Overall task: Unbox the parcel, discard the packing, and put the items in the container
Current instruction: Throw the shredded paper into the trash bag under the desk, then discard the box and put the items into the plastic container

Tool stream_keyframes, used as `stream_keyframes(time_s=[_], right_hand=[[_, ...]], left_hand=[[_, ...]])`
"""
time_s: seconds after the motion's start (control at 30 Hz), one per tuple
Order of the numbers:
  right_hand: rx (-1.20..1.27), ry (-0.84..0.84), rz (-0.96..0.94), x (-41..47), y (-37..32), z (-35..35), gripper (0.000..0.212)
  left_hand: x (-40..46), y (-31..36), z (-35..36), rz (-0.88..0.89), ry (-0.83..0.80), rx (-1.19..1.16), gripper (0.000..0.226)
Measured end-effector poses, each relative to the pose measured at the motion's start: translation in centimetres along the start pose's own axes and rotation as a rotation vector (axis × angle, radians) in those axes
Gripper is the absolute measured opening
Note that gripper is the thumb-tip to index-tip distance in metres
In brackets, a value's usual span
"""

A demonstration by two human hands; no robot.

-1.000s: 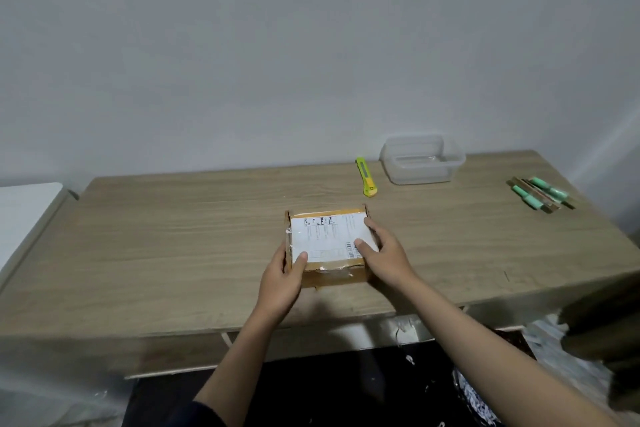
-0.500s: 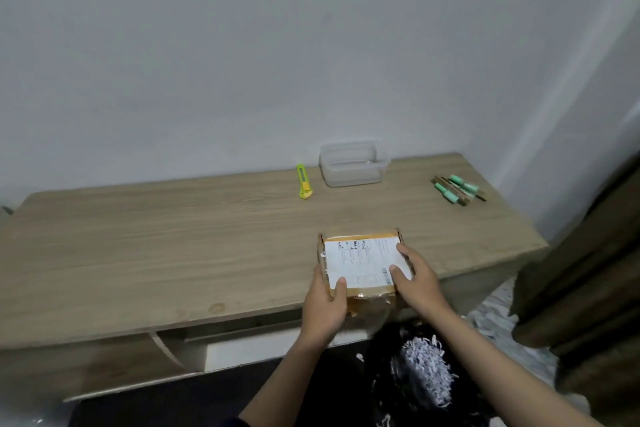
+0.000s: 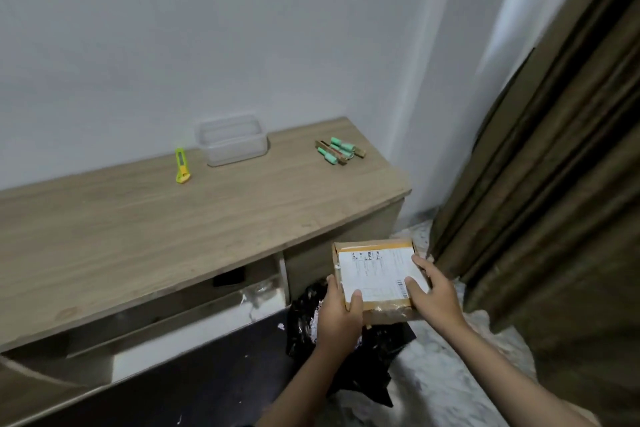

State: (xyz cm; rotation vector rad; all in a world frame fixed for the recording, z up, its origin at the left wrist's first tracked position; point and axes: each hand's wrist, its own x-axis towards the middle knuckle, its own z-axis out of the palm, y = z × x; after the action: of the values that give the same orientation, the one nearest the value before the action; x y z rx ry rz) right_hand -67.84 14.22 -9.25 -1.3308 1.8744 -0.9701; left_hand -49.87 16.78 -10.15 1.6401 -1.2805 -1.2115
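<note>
Off the near right corner of the counter (image 3: 173, 232), clear of its edge and in the air, the parcel (image 3: 379, 276) is gripped between both hands — the left hand (image 3: 337, 317) clamped on its near left corner with the thumb over the top, the right hand (image 3: 433, 293) closed on the right side, thumb and forefinger pressed on the white label. It lies flat, label up, right above a black bag (image 3: 363, 357) on the floor, so my guess is the packing goes down there; the drop is straight below the hands, with neither hand nearer.

The parcel is nearly square, its slightly longer side running away from the person. The clear container (image 3: 232, 140) sits far up and left at the back of the counter, with a yellow-green cutter (image 3: 181, 166) just left of it and a few green-capped items (image 3: 337, 151) to its right — all well apart from the hands.

Whether the parcel is cut open or emptied cannot be told; its underside and far edge are hidden. The bag's mouth is mostly covered by the left wrist, and the label print is too small to read.
</note>
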Motion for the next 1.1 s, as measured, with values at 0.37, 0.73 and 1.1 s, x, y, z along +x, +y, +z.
stream_keyframes(time_s=[0.37, 0.73, 1.1], right_hand=[[-0.066, -0.189, 0.190, 0.3, 4.4, 1.6, 0.051], [-0.096, -0.270, 0.159, 2.5, 3.9, 2.1, 0.047], [0.117, -0.171, -0.028, 6.7, -2.8, 4.1, 0.028]], left_hand=[[1.3, -2.6, 1.2, -0.176, 0.041, 0.105, 0.031], [3.9, -3.4, 0.2, -0.264, 0.145, 0.180, 0.062], [5.6, 3.1, -4.4, 0.103, 0.395, 0.161, 0.036]])
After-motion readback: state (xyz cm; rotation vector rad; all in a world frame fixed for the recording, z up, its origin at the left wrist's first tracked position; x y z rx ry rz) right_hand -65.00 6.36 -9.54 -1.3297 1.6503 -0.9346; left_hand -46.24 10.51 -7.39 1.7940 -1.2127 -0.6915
